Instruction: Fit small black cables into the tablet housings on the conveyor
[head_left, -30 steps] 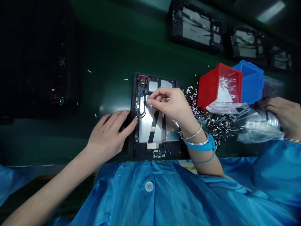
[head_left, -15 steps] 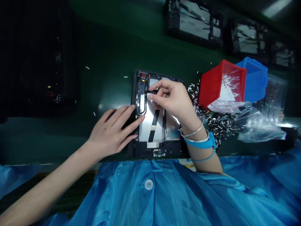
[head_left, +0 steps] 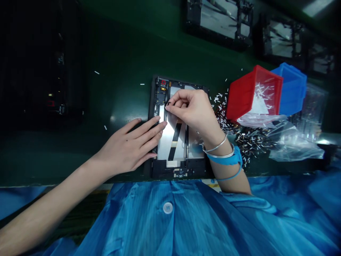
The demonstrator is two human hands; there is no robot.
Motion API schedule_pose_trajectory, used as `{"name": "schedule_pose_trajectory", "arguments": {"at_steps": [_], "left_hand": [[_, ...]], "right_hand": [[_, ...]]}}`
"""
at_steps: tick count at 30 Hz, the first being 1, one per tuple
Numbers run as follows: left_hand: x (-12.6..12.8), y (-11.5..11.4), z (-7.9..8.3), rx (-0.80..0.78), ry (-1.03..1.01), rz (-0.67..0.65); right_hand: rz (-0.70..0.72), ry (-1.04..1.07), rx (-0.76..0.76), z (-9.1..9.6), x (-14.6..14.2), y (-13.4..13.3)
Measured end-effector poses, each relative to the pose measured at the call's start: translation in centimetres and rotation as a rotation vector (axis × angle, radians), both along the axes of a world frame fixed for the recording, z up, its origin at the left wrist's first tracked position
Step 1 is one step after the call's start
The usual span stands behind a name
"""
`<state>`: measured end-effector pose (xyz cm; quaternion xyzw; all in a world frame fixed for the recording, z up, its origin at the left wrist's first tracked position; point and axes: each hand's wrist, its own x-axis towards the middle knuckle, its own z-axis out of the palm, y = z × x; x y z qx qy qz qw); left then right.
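An opened tablet (head_left: 195, 151) lies in front of me, its silver inner plates, circuit board and black ribbon cable (head_left: 174, 142) exposed. My left hand (head_left: 133, 145) rests with fingers stretched out over the tablet's left edge, fingertips on the board side and silver plate. Above the upper left of the tablet, my right hand (head_left: 189, 106) is closed in a pinch beside the board. A dark bit shows at its thumb and index finger; its kind is too small to tell. Part of the tablet's right side is hidden under my right hand and wrist.
A red bin (head_left: 241, 94) holding small white strips stands to the right, with a blue bin (head_left: 291, 89) behind it. Small black and white pieces (head_left: 252, 144) lie heaped beside a clear plastic bag (head_left: 295, 144). More opened tablets (head_left: 218, 19) lie at the back right.
My left hand's fingers have shifted right and up, reaching further over the tablet. My right hand stays at nearly the same spot, its fingertips drawn closer together and slightly left.
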<state>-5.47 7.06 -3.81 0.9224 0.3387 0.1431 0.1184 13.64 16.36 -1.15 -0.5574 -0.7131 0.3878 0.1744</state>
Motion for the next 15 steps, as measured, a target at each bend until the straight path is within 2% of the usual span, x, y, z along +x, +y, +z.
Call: {"name": "schedule_pose_trajectory", "arguments": {"at_steps": [4, 7, 11, 15], "left_hand": [[-0.2, -0.1, 0.0, -0.059, -0.031, 0.004], [0.2, 0.1, 0.1, -0.043, -0.038, 0.007], [1.3, 1.4, 0.6, -0.009, -0.005, 0.094], [1.3, 1.5, 1.2, -0.053, -0.069, 0.263]], "right_hand": [[-0.008, -0.042, -0.004, 0.0, -0.2, 0.0], [-0.006, -0.075, 0.022, -0.1, -0.5, -0.1], [-0.07, -0.162, 0.231, 0.8, 0.2, -1.0], [-0.175, -0.354, 0.41, 2.2, 3.9, -4.3]]}}
